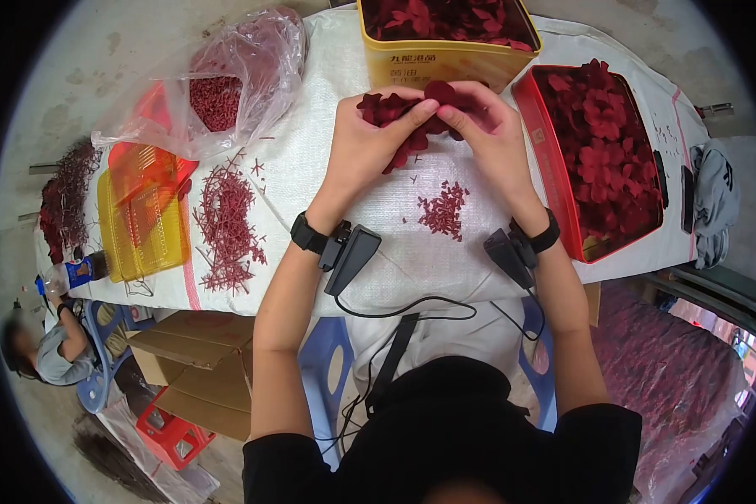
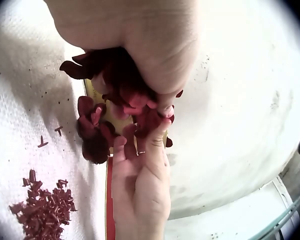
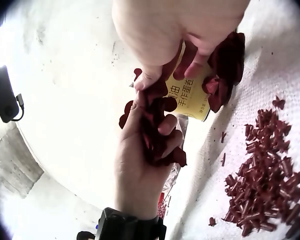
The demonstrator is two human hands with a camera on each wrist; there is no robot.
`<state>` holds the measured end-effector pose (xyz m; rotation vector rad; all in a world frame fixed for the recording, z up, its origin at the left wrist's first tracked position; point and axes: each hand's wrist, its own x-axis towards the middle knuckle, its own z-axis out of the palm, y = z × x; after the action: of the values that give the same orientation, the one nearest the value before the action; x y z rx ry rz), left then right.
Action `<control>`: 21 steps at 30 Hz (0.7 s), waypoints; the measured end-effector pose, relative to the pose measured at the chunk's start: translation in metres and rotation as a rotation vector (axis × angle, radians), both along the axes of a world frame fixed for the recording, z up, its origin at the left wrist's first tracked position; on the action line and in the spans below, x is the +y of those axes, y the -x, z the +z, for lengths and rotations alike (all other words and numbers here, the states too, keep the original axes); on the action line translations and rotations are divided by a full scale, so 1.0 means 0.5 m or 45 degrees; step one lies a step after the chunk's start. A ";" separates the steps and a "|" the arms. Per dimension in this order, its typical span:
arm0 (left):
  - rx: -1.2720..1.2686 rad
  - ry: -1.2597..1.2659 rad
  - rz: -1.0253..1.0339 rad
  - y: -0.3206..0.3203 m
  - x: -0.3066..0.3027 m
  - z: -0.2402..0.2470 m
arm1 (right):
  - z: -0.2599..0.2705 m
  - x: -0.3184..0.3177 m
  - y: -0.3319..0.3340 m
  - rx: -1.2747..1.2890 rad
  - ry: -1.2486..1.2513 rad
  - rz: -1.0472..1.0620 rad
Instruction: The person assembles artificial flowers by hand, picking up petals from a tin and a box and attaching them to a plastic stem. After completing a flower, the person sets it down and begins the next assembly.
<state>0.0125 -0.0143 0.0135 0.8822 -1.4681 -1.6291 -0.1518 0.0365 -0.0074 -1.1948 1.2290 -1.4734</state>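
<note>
Both hands meet in front of a yellow tin [image 1: 441, 65] filled with dark red flower pieces. The left hand [image 1: 365, 147] grips several dark red artificial flower petals [image 1: 378, 110], its fingers curled round them in the right wrist view. The right hand [image 1: 500, 143] pinches a dark red petal piece [image 1: 439, 92] with its thumb, the two thumb tips almost together. More petals [image 2: 94, 134] hang below the hands in the left wrist view. Right of the right hand stands a red tin [image 1: 548, 160] heaped with red flowers [image 1: 605, 160]. Under the hands lies a pile of small red tubes [image 1: 443, 210].
To the left lie red branching stems [image 1: 227, 227], a yellow basket [image 1: 143, 239] and a clear plastic bag [image 1: 265, 67] with red bits inside. A cable [image 1: 412, 312] runs between the wrist cameras. Another person [image 1: 55, 344] sits at far left.
</note>
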 end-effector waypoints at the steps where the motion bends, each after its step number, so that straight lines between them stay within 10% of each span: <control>1: -0.022 0.015 0.004 -0.001 0.000 -0.001 | -0.002 0.000 0.002 0.017 -0.019 0.008; 21: -0.056 -0.024 0.033 0.004 0.003 -0.011 | -0.005 0.005 -0.016 0.207 0.158 -0.168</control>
<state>0.0106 -0.0130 0.0081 0.9490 -1.4673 -1.6165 -0.1438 0.0388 -0.0101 -1.3603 1.3640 -1.5940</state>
